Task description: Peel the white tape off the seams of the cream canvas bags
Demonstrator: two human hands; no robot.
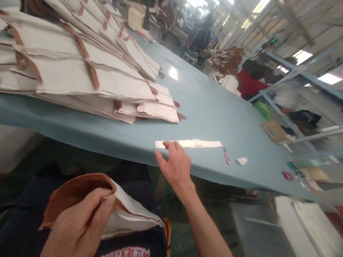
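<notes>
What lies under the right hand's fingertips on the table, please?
A long white strip lies flat on the blue-grey table. Fingertips of the right hand hide a bit near its left end.

Matt cloth bag [128, 214]; smooth glossy table [214, 107]; white paper strip [198, 144].

A long pale-blue table [214, 107] runs toward blue metal shelving [311, 76] under bright ceiling lights [258, 5].

We see a pale blue-grey tabletop [214, 107]. The stacked bags [80, 71] on it are cream with reddish-brown straps. The bag [128, 214] on our lap is cream outside with a brown rim. The strip [198, 144] is white, the small cutter [227, 156] pink, and the scrap [242, 161] white.
</notes>
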